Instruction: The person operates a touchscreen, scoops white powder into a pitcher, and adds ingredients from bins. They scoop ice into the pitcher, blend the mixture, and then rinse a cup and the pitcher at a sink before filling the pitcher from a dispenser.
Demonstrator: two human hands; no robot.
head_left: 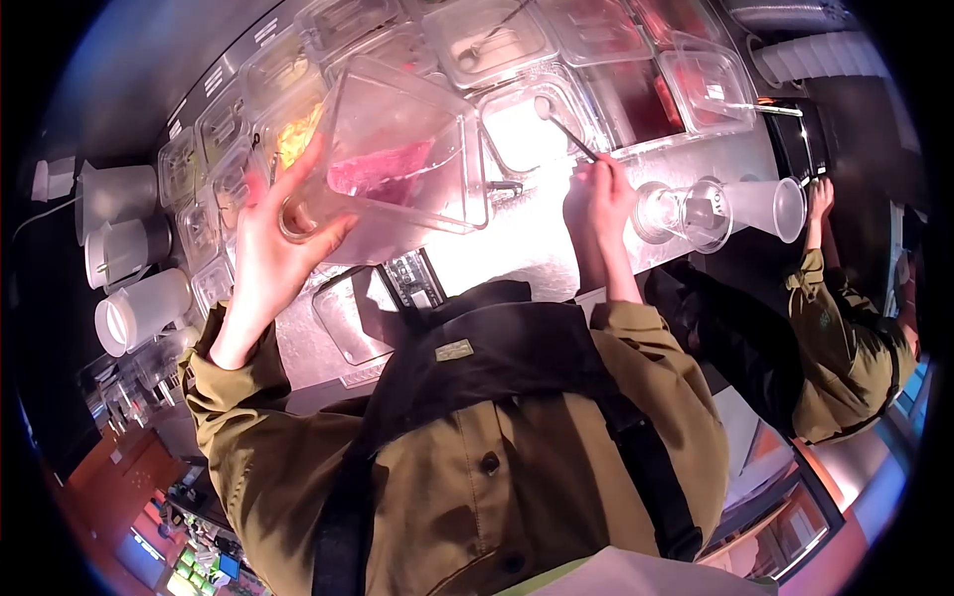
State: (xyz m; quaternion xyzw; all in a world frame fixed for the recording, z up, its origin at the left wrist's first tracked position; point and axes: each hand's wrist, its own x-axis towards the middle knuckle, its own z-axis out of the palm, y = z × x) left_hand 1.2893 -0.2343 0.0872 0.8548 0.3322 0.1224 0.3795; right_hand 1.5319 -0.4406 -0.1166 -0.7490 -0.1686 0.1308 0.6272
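Note:
My left hand [278,223] is closed on a clear plastic container [452,169], holding it tilted above the counter with thumb and fingers at its near left corner. Pink contents [383,169] show through its wall. In my right hand [608,194] is a long dark-handled spoon [568,129], gripped near the end of its handle. The spoon's pale bowl overlaps a clear tub of brightly lit white contents [522,139]. Beside my right hand lie clear plastic cups [708,214] on their sides along the counter edge.
Rows of clear food tubs [492,45] line the back, one with yellow contents [298,139]. Upturned and tipped white tubs [144,308] stand left. A small scale-like device [412,278] lies near my apron. At right, another person's hand [821,199] reaches toward a dark device [800,139].

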